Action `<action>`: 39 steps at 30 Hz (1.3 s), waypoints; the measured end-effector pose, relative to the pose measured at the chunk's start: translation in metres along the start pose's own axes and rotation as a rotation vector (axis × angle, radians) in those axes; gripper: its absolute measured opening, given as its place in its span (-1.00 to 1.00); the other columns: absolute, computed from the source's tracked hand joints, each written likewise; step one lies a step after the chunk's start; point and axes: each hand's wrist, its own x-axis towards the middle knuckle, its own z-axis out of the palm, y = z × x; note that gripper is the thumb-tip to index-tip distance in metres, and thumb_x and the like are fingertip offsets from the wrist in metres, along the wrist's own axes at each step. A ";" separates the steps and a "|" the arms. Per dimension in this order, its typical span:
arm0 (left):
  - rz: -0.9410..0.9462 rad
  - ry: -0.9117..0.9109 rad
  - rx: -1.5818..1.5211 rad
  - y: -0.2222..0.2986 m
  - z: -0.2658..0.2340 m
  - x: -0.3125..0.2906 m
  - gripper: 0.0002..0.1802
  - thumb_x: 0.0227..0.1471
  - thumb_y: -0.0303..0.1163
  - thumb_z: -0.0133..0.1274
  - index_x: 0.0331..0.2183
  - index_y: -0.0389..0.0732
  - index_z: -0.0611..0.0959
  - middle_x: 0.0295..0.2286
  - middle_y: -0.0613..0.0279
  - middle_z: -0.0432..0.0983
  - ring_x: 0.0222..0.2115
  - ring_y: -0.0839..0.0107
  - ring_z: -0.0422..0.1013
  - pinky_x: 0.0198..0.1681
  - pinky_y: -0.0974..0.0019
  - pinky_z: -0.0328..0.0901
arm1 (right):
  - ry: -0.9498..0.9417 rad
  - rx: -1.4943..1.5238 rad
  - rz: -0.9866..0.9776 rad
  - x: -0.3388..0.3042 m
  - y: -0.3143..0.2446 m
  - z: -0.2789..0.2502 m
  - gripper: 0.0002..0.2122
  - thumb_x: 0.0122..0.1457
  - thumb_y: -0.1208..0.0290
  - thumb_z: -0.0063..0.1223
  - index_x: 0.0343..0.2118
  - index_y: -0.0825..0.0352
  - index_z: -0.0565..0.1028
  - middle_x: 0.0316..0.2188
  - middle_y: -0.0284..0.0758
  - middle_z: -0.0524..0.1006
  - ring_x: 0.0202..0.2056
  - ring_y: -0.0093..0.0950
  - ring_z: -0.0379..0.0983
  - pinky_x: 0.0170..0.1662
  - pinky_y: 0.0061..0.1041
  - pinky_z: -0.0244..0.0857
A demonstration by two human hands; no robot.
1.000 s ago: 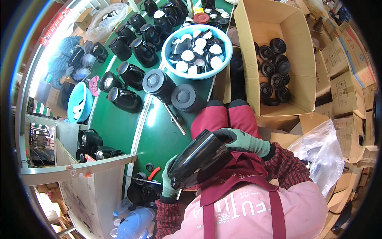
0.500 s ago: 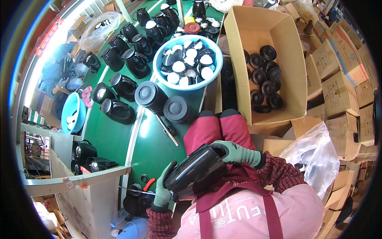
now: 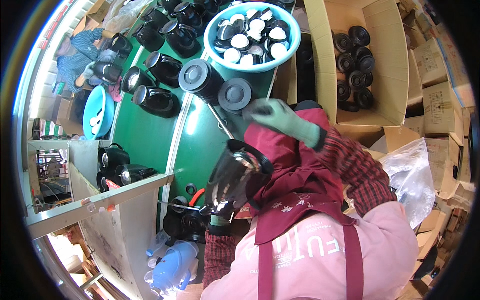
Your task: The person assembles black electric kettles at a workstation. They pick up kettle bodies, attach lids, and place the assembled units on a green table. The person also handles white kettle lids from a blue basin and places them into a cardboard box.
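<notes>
My left hand (image 3: 220,216) grips the glossy black jug (image 3: 235,180) at my lap, mouth tilted toward one o'clock. My right hand (image 3: 280,117) closes on a black lid (image 3: 256,106) at twelve o'clock, beside the green worktop (image 3: 150,135).

open brown cardboard box (image 3: 325,55) upper right; stacked brown cartons (image 3: 440,100) beside it.

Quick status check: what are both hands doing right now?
Left hand grips black jug body. Right hand reaches, on dark disc near black lid. Nothing blocking.
</notes>
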 end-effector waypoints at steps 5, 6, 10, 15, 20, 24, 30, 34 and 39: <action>0.063 0.065 0.000 0.004 -0.005 -0.001 -0.37 0.11 -0.23 0.21 0.13 -0.39 0.51 0.08 -0.03 0.47 0.05 0.20 0.45 0.13 0.14 0.38 | 0.212 -1.089 -0.140 0.113 -0.013 0.052 0.10 -0.15 -0.30 0.33 0.45 -0.08 0.00 0.41 -0.05 0.00 0.35 0.20 -0.04 0.25 0.33 -0.02; 0.078 0.075 0.002 0.006 -0.005 0.002 -0.37 0.11 -0.23 0.21 0.12 -0.40 0.51 0.07 -0.03 0.48 0.04 0.20 0.46 0.12 0.14 0.38 | 0.074 -1.072 -0.031 0.123 -0.006 0.056 0.07 -0.15 -0.34 0.28 0.44 -0.19 0.00 0.43 -0.04 -0.05 0.37 0.26 -0.12 0.23 0.46 -0.10; 0.122 0.112 0.005 0.004 -0.011 0.008 -0.39 0.11 -0.25 0.21 0.10 -0.40 0.53 0.05 -0.03 0.50 0.02 0.20 0.47 0.11 0.15 0.39 | 0.094 -1.081 -0.039 0.125 0.005 0.053 -0.02 -0.12 -0.28 0.29 0.41 -0.30 0.07 0.40 -0.07 0.01 0.36 0.21 -0.07 0.25 0.44 -0.11; 0.149 0.157 0.028 0.000 -0.009 0.010 -0.42 0.10 -0.27 0.21 0.08 -0.41 0.55 0.02 -0.04 0.52 -0.01 0.20 0.49 0.10 0.16 0.39 | 0.315 -0.312 -0.496 0.043 -0.020 0.030 -0.02 -0.12 -0.14 0.42 0.41 -0.10 0.18 0.29 -0.09 0.21 0.29 -0.10 0.11 0.35 -0.11 -0.04; 0.155 0.137 0.068 0.010 0.007 0.014 -0.45 0.10 -0.29 0.20 0.06 -0.42 0.57 -0.01 -0.04 0.54 -0.04 0.20 0.50 0.08 0.17 0.40 | 0.010 0.260 -0.619 -0.067 -0.049 0.025 -0.10 -0.01 0.16 0.45 0.38 0.26 0.19 0.34 -0.15 0.20 0.38 -0.17 0.03 0.38 -0.18 -0.10; 0.156 0.105 0.102 0.014 0.017 0.023 -0.47 0.09 -0.30 0.20 0.04 -0.43 0.58 -0.04 -0.04 0.56 -0.06 0.20 0.52 0.07 0.17 0.40 | 0.094 0.235 -0.584 -0.095 -0.037 0.024 -0.10 -0.01 0.07 0.44 0.39 0.19 0.20 0.36 -0.14 0.17 0.39 -0.14 0.00 0.39 -0.12 -0.15; 0.174 0.109 0.155 0.017 0.022 0.026 -0.49 0.09 -0.33 0.20 0.01 -0.44 0.61 -0.07 -0.05 0.59 -0.10 0.20 0.54 0.05 0.18 0.41 | 0.138 0.203 -0.548 -0.111 -0.044 0.016 -0.21 0.12 0.04 0.29 0.38 0.20 0.24 0.36 -0.11 0.16 0.36 -0.13 0.03 0.39 -0.12 -0.15; 0.196 0.116 0.209 0.022 0.023 0.027 -0.51 0.08 -0.34 0.19 0.00 -0.45 0.62 -0.10 -0.05 0.61 -0.12 0.21 0.55 0.04 0.19 0.42 | 0.189 0.395 -0.568 -0.111 -0.031 0.026 -0.27 0.20 0.16 0.19 0.39 0.25 0.18 0.34 -0.18 0.17 0.33 -0.25 0.10 0.39 -0.22 -0.11; 0.281 0.175 0.326 0.040 0.014 0.025 -0.54 0.08 -0.36 0.19 -0.02 -0.45 0.64 -0.13 -0.05 0.63 -0.15 0.21 0.57 0.03 0.20 0.42 | 0.035 0.964 -0.245 -0.112 -0.027 0.030 -0.37 0.34 0.29 0.04 0.40 0.26 0.09 0.28 -0.33 0.21 0.26 -0.50 0.17 0.29 -0.44 0.04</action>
